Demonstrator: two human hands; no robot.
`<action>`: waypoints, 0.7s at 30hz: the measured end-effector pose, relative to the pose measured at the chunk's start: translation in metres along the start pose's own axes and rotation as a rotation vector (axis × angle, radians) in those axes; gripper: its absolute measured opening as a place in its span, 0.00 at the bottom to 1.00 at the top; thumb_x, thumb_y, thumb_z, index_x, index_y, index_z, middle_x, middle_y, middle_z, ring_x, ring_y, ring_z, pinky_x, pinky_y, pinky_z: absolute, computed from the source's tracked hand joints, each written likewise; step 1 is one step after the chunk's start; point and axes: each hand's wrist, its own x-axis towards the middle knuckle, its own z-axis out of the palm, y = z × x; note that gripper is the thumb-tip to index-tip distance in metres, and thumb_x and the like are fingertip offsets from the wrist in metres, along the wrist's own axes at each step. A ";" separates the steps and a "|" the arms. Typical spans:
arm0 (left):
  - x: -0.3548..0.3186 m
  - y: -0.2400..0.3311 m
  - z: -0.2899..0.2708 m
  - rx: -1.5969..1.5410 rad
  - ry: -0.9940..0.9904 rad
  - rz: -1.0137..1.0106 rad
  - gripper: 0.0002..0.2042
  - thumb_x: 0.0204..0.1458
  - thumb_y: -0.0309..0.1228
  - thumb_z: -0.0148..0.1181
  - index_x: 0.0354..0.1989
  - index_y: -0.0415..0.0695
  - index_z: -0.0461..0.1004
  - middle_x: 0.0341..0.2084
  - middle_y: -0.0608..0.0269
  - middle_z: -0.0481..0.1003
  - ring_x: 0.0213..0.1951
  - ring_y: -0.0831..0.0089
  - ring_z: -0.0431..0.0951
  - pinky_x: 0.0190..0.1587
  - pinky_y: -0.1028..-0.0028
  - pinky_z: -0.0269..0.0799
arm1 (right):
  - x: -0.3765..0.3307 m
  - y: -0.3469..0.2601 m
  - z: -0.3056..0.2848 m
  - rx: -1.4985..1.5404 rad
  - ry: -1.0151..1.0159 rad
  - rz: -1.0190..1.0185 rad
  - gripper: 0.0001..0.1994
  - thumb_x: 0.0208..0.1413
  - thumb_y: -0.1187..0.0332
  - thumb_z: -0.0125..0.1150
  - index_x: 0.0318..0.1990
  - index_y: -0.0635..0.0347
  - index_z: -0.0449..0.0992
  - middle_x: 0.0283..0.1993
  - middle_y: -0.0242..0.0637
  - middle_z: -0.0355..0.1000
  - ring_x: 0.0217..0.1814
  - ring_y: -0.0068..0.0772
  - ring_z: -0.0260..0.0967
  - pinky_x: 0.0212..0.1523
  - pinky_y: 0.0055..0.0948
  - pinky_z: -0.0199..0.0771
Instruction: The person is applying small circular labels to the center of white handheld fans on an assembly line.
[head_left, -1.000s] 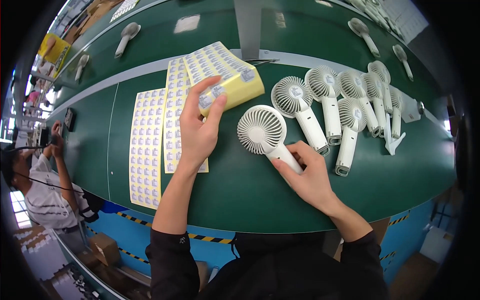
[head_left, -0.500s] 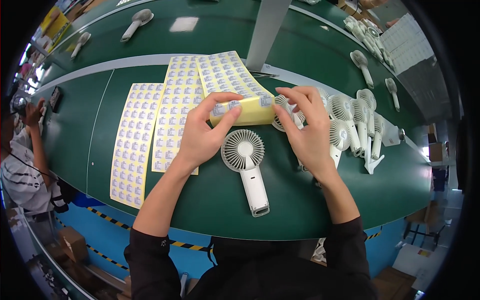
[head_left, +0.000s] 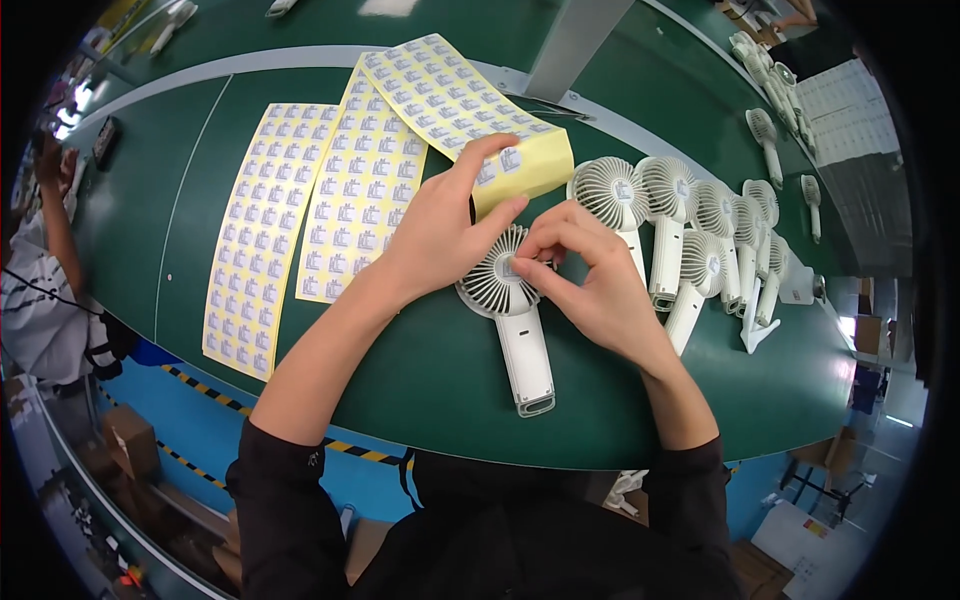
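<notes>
A white handheld fan (head_left: 526, 362) lies face up on the green table, its handle toward me. My left hand (head_left: 437, 232) grips the curled end of a yellow label sheet (head_left: 542, 160) between thumb and fingers, just above the fan head. My right hand (head_left: 592, 275) is pinched, thumb and forefinger together over the middle of the fan's round grille. A small pale label seems to be at those fingertips, partly hidden by them. Two more label sheets, one (head_left: 268, 210) farthest left and another (head_left: 355, 215) beside it, lie flat to the left.
Several white fans (head_left: 668, 190) lie grouped to the right, near a white stand-like piece (head_left: 757, 328). A grey post (head_left: 575, 50) rises from the table's far side. More fans (head_left: 765, 140) rest beyond the ledge. Another person's arm (head_left: 60, 225) shows at far left.
My right hand has come away from the label sheet, down and left onto the fan's grille. My left hand still holds the sheet's curled end. The whole view has shifted slightly.
</notes>
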 end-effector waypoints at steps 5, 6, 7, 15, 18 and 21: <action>0.000 0.001 0.000 -0.016 0.001 -0.028 0.24 0.56 0.29 0.61 0.61 0.43 0.63 0.39 0.43 0.79 0.32 0.54 0.81 0.35 0.63 0.74 | 0.002 -0.001 -0.001 -0.028 -0.027 -0.003 0.05 0.54 0.76 0.67 0.36 0.63 0.76 0.39 0.31 0.69 0.38 0.23 0.65 0.39 0.23 0.67; 0.000 0.000 0.001 -0.002 0.010 -0.013 0.24 0.56 0.29 0.61 0.61 0.43 0.63 0.38 0.44 0.79 0.31 0.54 0.81 0.35 0.64 0.74 | 0.003 -0.001 -0.002 -0.015 -0.041 0.005 0.05 0.54 0.76 0.67 0.36 0.63 0.77 0.39 0.31 0.69 0.38 0.22 0.65 0.39 0.22 0.67; 0.000 0.000 0.001 0.014 0.019 0.002 0.24 0.56 0.29 0.60 0.61 0.43 0.63 0.37 0.44 0.79 0.31 0.54 0.81 0.34 0.64 0.74 | 0.003 -0.001 -0.003 -0.001 -0.055 0.013 0.05 0.54 0.76 0.67 0.36 0.63 0.77 0.39 0.31 0.69 0.37 0.22 0.65 0.39 0.22 0.66; 0.000 -0.002 0.002 0.022 0.026 0.016 0.24 0.56 0.29 0.61 0.61 0.43 0.64 0.36 0.44 0.80 0.29 0.55 0.81 0.33 0.64 0.73 | 0.003 0.001 -0.004 0.025 -0.065 0.038 0.05 0.55 0.75 0.67 0.36 0.63 0.77 0.39 0.31 0.69 0.37 0.22 0.65 0.39 0.22 0.66; 0.000 -0.003 0.002 0.035 0.030 0.019 0.24 0.56 0.29 0.61 0.60 0.43 0.64 0.36 0.44 0.80 0.29 0.55 0.81 0.33 0.64 0.74 | 0.003 0.001 -0.003 0.014 -0.061 0.035 0.05 0.55 0.75 0.67 0.36 0.63 0.77 0.40 0.31 0.69 0.37 0.22 0.65 0.39 0.22 0.66; 0.000 -0.004 0.002 0.039 0.035 0.028 0.23 0.56 0.29 0.61 0.60 0.43 0.64 0.36 0.44 0.80 0.29 0.55 0.81 0.34 0.64 0.74 | 0.003 0.001 -0.002 0.010 -0.060 0.030 0.05 0.55 0.75 0.67 0.36 0.63 0.77 0.40 0.31 0.69 0.38 0.22 0.65 0.39 0.22 0.67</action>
